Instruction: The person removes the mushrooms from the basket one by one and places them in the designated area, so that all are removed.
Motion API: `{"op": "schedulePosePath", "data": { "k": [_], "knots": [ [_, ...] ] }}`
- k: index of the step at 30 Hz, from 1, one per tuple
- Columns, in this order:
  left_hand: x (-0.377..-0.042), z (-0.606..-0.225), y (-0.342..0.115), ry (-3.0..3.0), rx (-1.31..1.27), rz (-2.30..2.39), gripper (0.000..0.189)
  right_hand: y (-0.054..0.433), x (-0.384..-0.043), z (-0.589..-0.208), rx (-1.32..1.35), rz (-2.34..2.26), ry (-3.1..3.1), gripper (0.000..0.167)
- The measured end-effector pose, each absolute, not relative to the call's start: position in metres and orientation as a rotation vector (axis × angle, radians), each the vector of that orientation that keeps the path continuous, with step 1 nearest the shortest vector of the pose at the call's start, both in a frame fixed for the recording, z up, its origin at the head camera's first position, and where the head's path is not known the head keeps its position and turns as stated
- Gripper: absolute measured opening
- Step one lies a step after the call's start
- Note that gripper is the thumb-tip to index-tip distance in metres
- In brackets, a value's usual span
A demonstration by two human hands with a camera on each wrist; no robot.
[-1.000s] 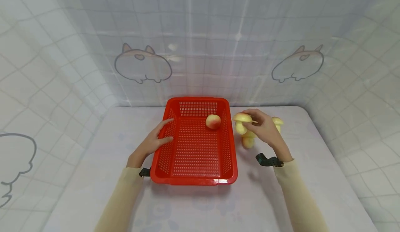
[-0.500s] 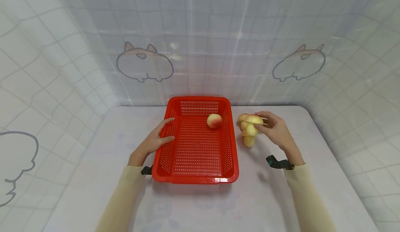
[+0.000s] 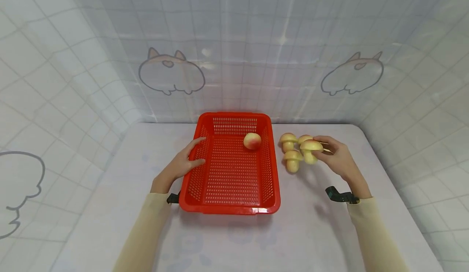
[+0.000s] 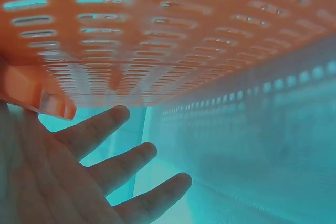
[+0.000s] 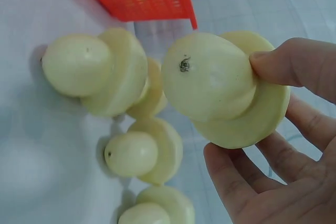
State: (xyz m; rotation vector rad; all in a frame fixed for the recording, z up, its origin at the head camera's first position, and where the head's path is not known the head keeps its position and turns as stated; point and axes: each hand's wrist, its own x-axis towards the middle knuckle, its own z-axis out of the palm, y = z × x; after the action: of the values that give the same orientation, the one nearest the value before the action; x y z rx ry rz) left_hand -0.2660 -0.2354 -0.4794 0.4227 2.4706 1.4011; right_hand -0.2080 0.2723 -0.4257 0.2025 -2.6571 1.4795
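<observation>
A yellow mushroom with a reddish cap (image 3: 311, 145), apparently a model, is pinched between the thumb and fingers of my right hand (image 3: 338, 158). In the right wrist view its pale stem (image 5: 205, 77) faces the camera, and other mushrooms (image 5: 134, 153) lie behind it on the table. My left hand (image 3: 178, 167) rests at the left rim of a red plastic basket (image 3: 228, 211), thumb and a finger reaching over the rim. Three straight fingers (image 4: 126, 166) show outside the perforated wall in the left wrist view. One peach (image 3: 252, 141) lies inside the basket, towards the back right.
Several mushrooms (image 3: 292, 161) are grouped on the white-covered table (image 3: 293, 239) just right of the basket. One is partly hidden by the right hand. A tiled-pattern sheet (image 3: 242, 60) rises behind the table and along both sides.
My right hand has moved right, away from the basket, carrying the mushroom to the right side of the group. The left hand stays at the basket rim.
</observation>
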Motion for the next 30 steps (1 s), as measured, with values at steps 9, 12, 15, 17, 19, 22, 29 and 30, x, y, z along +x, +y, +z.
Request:
{"op": "schedulePosePath", "data": {
  "k": [9, 12, 15, 17, 19, 22, 29, 30],
  "knots": [
    [-0.267, -0.478, -0.235, 2.472, 0.397, 1.391, 0.075, 0.289, -0.204, -0.438, 0.136, 1.443, -2.663, 0.050],
    [-0.268, -0.479, -0.235, 2.488, 0.400, 1.382, 0.074, 0.292, -0.203, -0.447, 0.128, 1.430, -2.669, 0.050],
    [-0.267, -0.480, -0.235, 2.499, 0.386, 1.375, 0.075, 0.295, -0.203, -0.458, 0.140, 1.429, -2.676, 0.049],
    [-0.266, -0.481, -0.236, 2.496, 0.380, 1.370, 0.075, 0.296, -0.203, -0.465, 0.140, 1.429, -2.676, 0.048],
    [-0.264, -0.481, -0.235, 2.479, 0.366, 1.383, 0.075, 0.297, -0.203, -0.472, 0.133, 1.420, -2.688, 0.047],
    [-0.262, -0.480, -0.235, 2.461, 0.362, 1.390, 0.075, 0.299, -0.201, -0.480, 0.111, 1.387, -2.723, 0.046],
    [-0.262, -0.482, -0.234, 2.475, 0.350, 1.389, 0.074, 0.299, -0.202, -0.492, 0.131, 1.377, -2.729, 0.045],
    [-0.263, -0.482, -0.234, 2.476, 0.345, 1.390, 0.074, 0.299, -0.203, -0.493, 0.134, 1.374, -2.728, 0.045]
  ]
}}
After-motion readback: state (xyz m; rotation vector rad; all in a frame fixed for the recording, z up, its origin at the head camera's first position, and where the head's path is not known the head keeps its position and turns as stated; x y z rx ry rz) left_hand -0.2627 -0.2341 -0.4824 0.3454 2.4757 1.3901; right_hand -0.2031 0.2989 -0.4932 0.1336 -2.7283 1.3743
